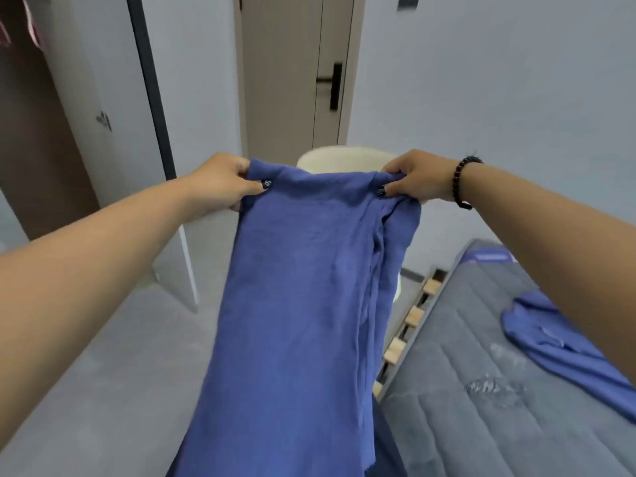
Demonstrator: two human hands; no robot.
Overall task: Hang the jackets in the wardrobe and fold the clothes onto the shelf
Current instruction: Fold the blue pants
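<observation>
- Left hand [223, 182] pinches the top left corner of a blue garment [303, 287]; right hand [416, 177] pinches the top right corner. Thumbs lie on the near face of the cloth.
- Garment is held up in the air between the hands, hanging long toward the floor, unfolded; right edge is bunched and doubled.
- Judgement: folding of this piece has not started; it looks spread out for a first fold.
- Second blue garment [557, 342] lies crumpled on the bed mattress [464, 407] at right, still to be folded.
- Wardrobe [38, 139] stands open at far left, pink item hanging at its top edge; shelf not visible.
- Open wardrobe door panel [137, 132] stands between person and wardrobe interior.
- Pale chair back [344, 160] stands just behind the held garment; closed room door [292, 80] beyond.
</observation>
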